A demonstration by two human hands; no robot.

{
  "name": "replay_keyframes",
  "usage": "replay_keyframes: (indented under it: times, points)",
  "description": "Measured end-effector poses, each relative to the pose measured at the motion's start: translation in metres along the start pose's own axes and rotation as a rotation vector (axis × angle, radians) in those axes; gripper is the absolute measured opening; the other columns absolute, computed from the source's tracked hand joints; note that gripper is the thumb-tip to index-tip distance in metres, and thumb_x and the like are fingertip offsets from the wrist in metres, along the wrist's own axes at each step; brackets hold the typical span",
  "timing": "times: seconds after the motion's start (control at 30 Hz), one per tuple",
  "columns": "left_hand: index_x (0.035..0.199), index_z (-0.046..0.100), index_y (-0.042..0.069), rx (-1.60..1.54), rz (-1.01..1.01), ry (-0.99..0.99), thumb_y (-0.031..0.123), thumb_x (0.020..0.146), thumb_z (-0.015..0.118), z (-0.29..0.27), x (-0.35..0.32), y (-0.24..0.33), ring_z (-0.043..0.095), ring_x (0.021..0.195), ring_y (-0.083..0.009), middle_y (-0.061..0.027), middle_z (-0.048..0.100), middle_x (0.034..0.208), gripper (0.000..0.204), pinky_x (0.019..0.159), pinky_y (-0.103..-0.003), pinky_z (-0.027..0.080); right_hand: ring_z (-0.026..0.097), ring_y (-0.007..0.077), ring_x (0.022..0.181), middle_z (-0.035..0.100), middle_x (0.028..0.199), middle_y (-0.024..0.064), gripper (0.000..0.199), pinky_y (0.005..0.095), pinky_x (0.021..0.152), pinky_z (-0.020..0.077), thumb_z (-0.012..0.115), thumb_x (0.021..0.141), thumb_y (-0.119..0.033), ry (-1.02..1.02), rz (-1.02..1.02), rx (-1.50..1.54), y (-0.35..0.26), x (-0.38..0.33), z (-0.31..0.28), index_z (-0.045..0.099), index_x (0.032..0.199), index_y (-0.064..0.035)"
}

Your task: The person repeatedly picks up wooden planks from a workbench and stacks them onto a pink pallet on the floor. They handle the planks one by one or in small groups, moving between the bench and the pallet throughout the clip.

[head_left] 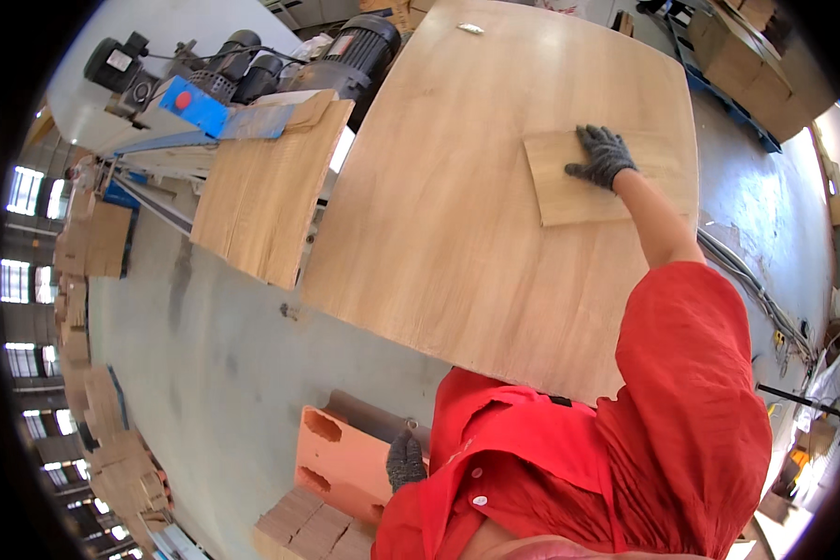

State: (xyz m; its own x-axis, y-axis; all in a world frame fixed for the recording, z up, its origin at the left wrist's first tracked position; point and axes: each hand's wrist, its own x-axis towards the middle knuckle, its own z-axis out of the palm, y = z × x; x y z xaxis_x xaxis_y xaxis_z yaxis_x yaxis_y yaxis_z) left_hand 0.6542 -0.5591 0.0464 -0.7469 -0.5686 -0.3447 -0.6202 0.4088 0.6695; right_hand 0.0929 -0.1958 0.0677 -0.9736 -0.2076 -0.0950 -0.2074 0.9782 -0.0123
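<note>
- Workshop floor's grey concrete [215, 373], big pale plywood sheet [457, 224] on it.
- Our gloved right hand [601, 156] presses flat, fingers spread, on a small rectangular veneer piece [569, 201].
- Our gloved left hand [405, 461] rests loosely curled against an orange hollow clay brick [341, 457].

White label [119, 60] on left motor [117, 65]

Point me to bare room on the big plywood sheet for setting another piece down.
Free: the plywood sheet is bare across its middle and near edge, between the leaning veneer piece and the small wood piece under the right hand. Crowded: the far left corner, by the motors. The left hand rests at the orange brick.
</note>
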Motion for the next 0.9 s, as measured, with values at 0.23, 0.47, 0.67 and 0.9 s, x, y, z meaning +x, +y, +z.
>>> replay_keyframes:
  times: [0.23, 0.47, 0.67, 0.9]
  points:
    - [0.117, 0.06, 0.0, 0.076, 0.789, 0.067, 0.013, 0.085, 0.067, 0.021, 0.134, 0.138, 0.06, 0.101, -0.0356, -0.0179, 0.063, 0.108, 0.035, 0.09, -0.042, 0.048, 0.04, 0.0337, 0.129, 0.045, 0.138, 0.0175, 0.095, 0.0417, 0.11, 0.027, 0.056, 0.073, -0.072, -0.07, -0.022, -0.045, -0.077, -0.059, -0.017, 0.04, 0.141, -0.0077]
    - [0.114, 0.06, 0.004, -0.088, 1.321, -0.044, 0.022, 0.079, 0.073, 0.106, 0.272, 0.319, 0.054, 0.112, -0.0351, -0.0176, 0.058, 0.12, 0.041, 0.096, -0.046, 0.044, 0.036, 0.035, 0.132, 0.042, 0.14, 0.0195, 0.08, 0.0435, 0.111, 0.0258, 0.057, 0.082, -0.058, 0.082, 0.101, 0.063, -0.075, -0.033, 0.002, 0.038, 0.142, -0.0085]
    - [0.124, 0.056, 0.003, 0.279, 1.25, -0.029, 0.035, 0.085, 0.061, 0.194, 0.434, 0.437, 0.043, 0.127, -0.0346, -0.0211, 0.049, 0.134, 0.05, 0.107, -0.043, 0.034, 0.038, 0.0341, 0.13, 0.044, 0.138, 0.0188, 0.062, 0.0468, 0.111, 0.0251, 0.055, 0.087, -0.045, 0.172, 0.095, 0.049, -0.047, -0.041, 0.021, 0.046, 0.136, -0.0068]
    - [0.146, 0.031, 0.015, 0.749, 0.91, 0.005, 0.032, 0.094, 0.037, 0.277, 0.629, 0.545, 0.037, 0.134, -0.034, -0.0197, 0.025, 0.152, 0.056, 0.11, -0.044, 0.032, 0.044, 0.0346, 0.124, 0.052, 0.13, 0.0183, 0.055, 0.049, 0.11, 0.0274, 0.06, 0.084, -0.038, 0.22, 0.078, 0.187, -0.044, -0.04, 0.011, 0.055, 0.128, -0.006]
